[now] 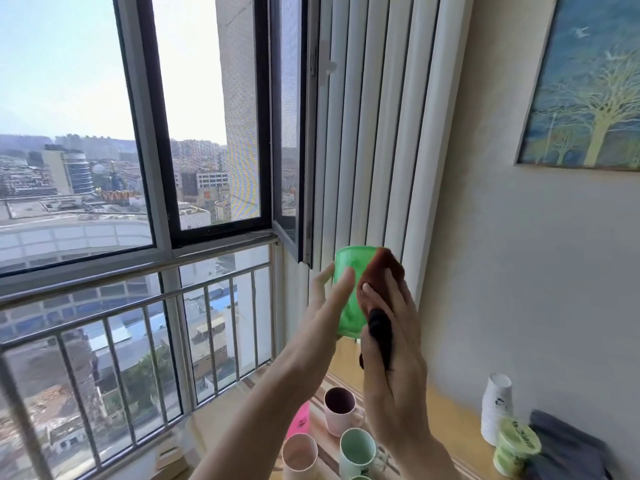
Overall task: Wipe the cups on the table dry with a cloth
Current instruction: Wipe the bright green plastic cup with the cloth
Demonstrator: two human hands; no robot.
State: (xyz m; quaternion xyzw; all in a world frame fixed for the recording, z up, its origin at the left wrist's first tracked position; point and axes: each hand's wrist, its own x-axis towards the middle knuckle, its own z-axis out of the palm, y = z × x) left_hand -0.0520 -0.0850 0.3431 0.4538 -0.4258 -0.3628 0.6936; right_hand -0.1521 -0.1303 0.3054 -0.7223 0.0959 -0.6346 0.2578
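- The green cup (349, 292) is held up in the air above the table (446, 410), in front of the window; it looks like translucent plastic, a plain straight-sided tumbler narrowing slightly toward one end.
- The left hand (329, 299) grasps the green cup, its thumb on the cup's far side and its fingers laid along the near wall.
- The right hand (391, 341) presses a dark brown cloth (382, 271) against the green cup's right wall; the cloth looks soft and napped, bunched over the cup's edge, and a darker fold of it trails down between the fingers.
- My reading: the wiping of this cup is under way, not finished; whether its surface is already dry cannot be told.
- Below the green cup, on the table, stand three more cups: a pink mug (341, 410) with a dark inside, a pale pink cup (299, 455) and a mint mug (358, 452). They are matt and opaque, open end up. Whether they are wet or wiped cannot be told, so I judge that they may be left to do.
- The table is light wood with a smooth yellowish top.
- To the right of the green cup and lower, near the wall, stand a stack of white paper cups (497, 407), a green-lidded tub (516, 448) and a folded grey cloth (568, 448).
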